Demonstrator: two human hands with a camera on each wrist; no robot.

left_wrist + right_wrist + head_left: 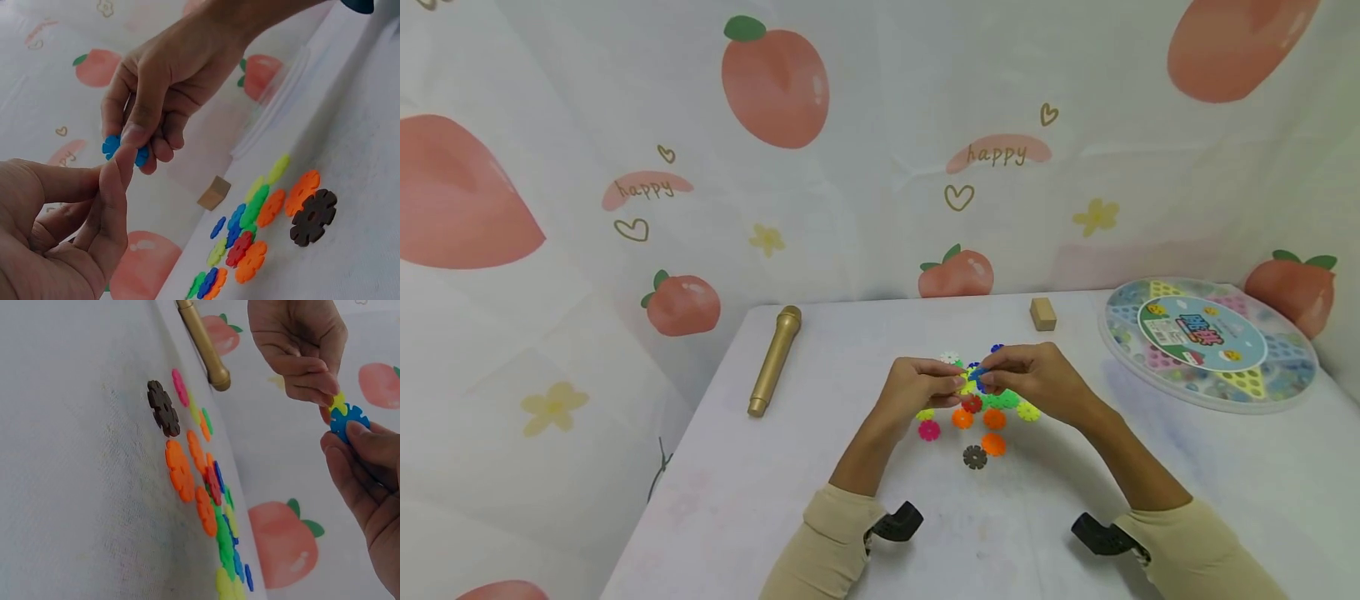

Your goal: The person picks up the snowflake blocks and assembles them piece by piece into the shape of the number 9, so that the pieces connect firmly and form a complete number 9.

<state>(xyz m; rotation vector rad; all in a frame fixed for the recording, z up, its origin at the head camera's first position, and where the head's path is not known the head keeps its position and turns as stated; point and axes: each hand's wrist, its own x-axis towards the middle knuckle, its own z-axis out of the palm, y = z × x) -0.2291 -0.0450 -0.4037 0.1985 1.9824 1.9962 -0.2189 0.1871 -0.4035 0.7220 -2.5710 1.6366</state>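
My right hand [1037, 383] pinches a blue notched flower disc [349, 422] between thumb and fingers. A yellow notched disc [338, 403] is pinched in my left hand [919, 387], mostly hidden by its fingers. The two discs meet edge to edge in the right wrist view; whether they are locked together I cannot tell. Both hands are raised over a loose cluster of similar discs on the table, among them a dark grey disc [975, 457], a pink disc [928, 430], a red disc [972, 404] and several orange discs [994, 444].
A gold microphone [775, 360] lies on the left of the white table [715, 508]. At the back stands a small wooden block [1042, 314]. To the right lies a large round game box [1210, 343]. Behind the table hangs a peach-print cloth [865, 208].
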